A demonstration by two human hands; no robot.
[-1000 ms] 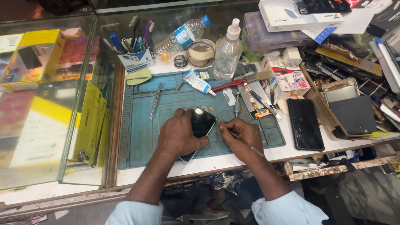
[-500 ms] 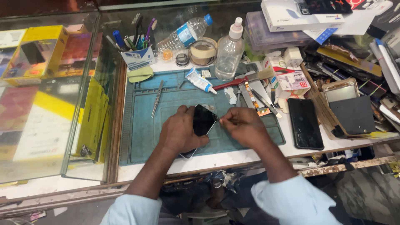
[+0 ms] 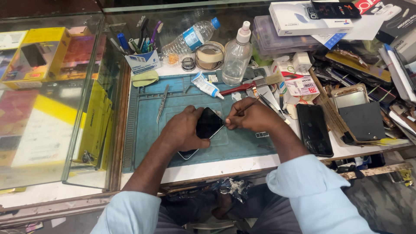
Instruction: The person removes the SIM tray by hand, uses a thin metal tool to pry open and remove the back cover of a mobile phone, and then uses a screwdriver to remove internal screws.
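Fingers of my left hand (image 3: 184,132) wrap the dark phone (image 3: 207,125), pinning it tilted on the blue mat (image 3: 147,130) near the surface's front edge. My right hand (image 3: 251,117) pinches a thin tool (image 3: 248,105) (tip at the phone's upper edge). Tweezers (image 3: 162,104) lie left; another black phone (image 3: 314,129) rests right.

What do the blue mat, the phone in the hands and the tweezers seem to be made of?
Mat: probably silicone or rubber, matte blue with moulded ridges and compartments.
Phone: glossy black face, apparently glass, since it reflects light.
Tweezers: likely steel, thin and grey with a dull metallic shine.
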